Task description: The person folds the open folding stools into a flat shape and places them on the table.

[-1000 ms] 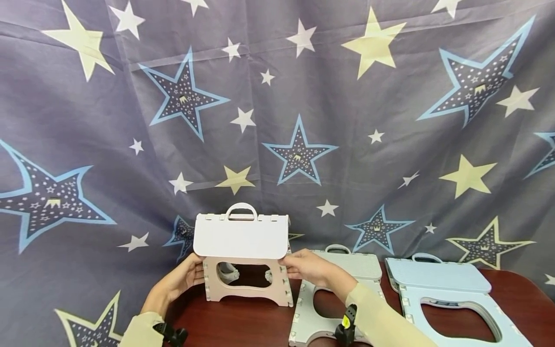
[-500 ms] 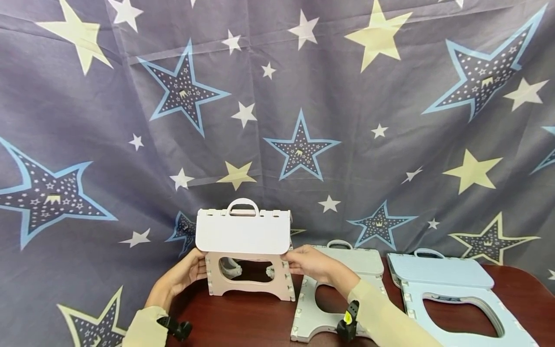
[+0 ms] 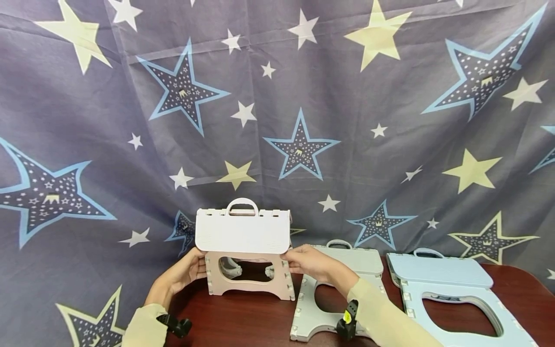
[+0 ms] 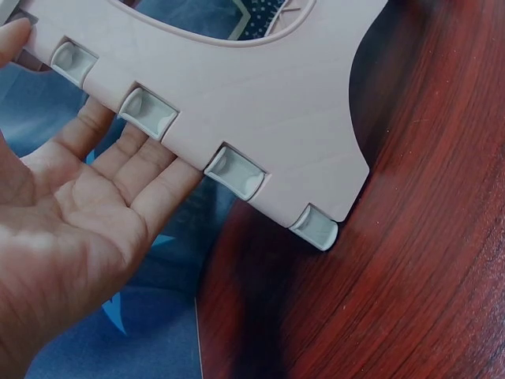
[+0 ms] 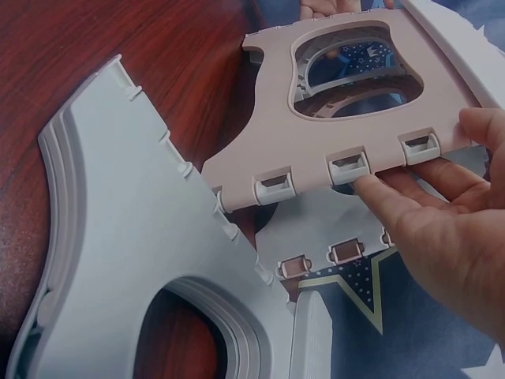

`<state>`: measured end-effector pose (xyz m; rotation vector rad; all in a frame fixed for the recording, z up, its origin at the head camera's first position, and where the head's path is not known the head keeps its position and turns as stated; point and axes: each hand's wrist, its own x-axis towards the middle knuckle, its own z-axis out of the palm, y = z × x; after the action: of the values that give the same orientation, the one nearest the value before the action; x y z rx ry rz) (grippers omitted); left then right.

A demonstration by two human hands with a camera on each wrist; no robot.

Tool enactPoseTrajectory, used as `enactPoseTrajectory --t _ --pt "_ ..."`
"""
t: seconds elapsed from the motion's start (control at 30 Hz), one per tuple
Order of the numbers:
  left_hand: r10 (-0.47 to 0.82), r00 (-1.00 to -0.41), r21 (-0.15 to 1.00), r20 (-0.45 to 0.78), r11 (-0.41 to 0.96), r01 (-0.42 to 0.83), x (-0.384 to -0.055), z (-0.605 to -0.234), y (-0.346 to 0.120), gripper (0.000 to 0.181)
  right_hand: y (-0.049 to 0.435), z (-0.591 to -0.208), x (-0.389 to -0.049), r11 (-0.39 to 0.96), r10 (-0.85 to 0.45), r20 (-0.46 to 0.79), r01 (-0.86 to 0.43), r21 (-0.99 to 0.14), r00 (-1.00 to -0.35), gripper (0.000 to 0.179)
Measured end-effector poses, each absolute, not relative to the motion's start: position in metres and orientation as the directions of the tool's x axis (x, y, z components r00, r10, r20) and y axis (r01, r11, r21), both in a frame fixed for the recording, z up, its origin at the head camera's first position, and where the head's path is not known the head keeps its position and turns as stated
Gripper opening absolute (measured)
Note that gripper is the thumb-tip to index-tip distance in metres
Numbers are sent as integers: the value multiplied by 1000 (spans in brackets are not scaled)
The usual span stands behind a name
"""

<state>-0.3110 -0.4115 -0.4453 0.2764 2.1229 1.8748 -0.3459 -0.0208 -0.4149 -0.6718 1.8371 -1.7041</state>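
A pale pink folding stool [image 3: 243, 232] with a white top flap and carry handle stands at the left of the head view. My left hand [image 3: 188, 270] grips its left side edge just under the flap. In the left wrist view, the fingers of that hand [image 4: 95, 197] reach behind the leg panel [image 4: 268, 103], with the thumb at the edge. On the opposite side edge, my right hand [image 3: 314, 264] holds the stool. The right wrist view has this hand [image 5: 446, 237] with its thumb on the front face and fingers behind the hinged edge.
A grey-green folding stool [image 3: 311, 315] lies partly under my right forearm. Farther right is a light blue folding stool [image 3: 438, 272]. All rest on a dark red wooden table [image 3: 243, 320], backed by a star-patterned curtain [image 3: 277, 202].
The whole head view has shifted slightly, lifting the scene in the frame. Both hands keep the same hold on the pink stool.
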Motion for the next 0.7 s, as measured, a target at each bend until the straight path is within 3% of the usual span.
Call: enactPoseTrajectory --t 0.7 --pt "321 -943 990 -93 134 -52 -316 -446 -410 46 -21 -415 -349 75 -697 -55 4 -997 -715 43"
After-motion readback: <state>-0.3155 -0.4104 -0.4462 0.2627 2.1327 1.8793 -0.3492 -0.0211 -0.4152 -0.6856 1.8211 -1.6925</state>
